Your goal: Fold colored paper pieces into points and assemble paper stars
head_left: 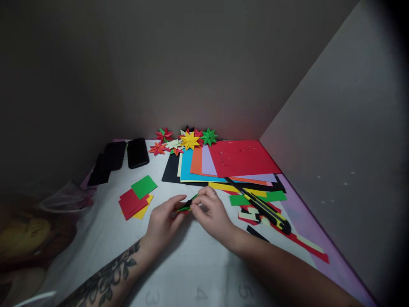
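Between my two hands, over the middle of the white mat (191,266), is a small folded paper piece (188,206) in green and black, with bits of yellow and red at its edge. My left hand (164,217) holds its left side between thumb and fingers. On the right side, my right hand (212,215) pinches it with thumb and fingertips. The fingers cover much of the piece. Left of my left hand lie red (129,204), green (144,186) and yellow paper squares, overlapping.
Folded paper stars (190,140) stand by the back wall, behind stacked coloured sheets (244,157). A yellow and black cutter (268,211) rests on paper strips at the right. A black phone (138,153) lies at the back left, and a clear plastic bag (68,197) at the left edge.
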`<act>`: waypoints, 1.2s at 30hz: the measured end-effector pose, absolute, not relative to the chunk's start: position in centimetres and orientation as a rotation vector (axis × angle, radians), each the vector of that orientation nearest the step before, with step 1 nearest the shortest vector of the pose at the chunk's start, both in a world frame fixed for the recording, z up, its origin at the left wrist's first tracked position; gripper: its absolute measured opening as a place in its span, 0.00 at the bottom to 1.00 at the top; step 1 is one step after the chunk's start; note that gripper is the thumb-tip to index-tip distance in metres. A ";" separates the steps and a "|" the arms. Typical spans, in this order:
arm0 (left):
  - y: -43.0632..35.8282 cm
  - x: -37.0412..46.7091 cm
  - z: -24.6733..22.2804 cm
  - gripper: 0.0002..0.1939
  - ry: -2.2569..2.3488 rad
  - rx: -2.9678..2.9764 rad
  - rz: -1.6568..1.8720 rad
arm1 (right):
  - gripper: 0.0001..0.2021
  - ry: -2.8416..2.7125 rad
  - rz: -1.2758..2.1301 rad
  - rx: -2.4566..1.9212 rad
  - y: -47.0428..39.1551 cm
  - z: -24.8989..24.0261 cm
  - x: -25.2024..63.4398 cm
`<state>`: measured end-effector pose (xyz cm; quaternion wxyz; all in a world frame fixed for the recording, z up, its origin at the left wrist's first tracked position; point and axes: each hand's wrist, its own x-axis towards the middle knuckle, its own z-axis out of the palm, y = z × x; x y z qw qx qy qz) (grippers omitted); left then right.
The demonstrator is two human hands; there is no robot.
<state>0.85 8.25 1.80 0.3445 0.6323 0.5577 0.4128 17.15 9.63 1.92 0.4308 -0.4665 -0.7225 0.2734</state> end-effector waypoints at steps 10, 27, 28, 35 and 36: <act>8.6 1.8 2.0 0.18 1.460 1.356 1.064 | 0.05 -1.816 0.585 -1.069 9.8 1.6 17.3; 8.1 2.2 2.1 0.18 1.412 1.360 1.022 | 0.07 -1.727 0.667 -1.079 9.5 1.6 16.8; 8.1 2.2 2.2 0.17 1.421 1.387 1.013 | 0.06 -1.688 0.742 -1.094 9.6 1.6 16.7; 8.1 2.1 1.7 0.21 1.399 1.423 0.926 | 0.14 -1.280 1.295 -1.102 10.0 0.9 16.3; 8.2 2.1 1.7 0.23 1.368 1.399 0.914 | 0.16 -1.271 1.333 -1.110 10.0 1.0 16.4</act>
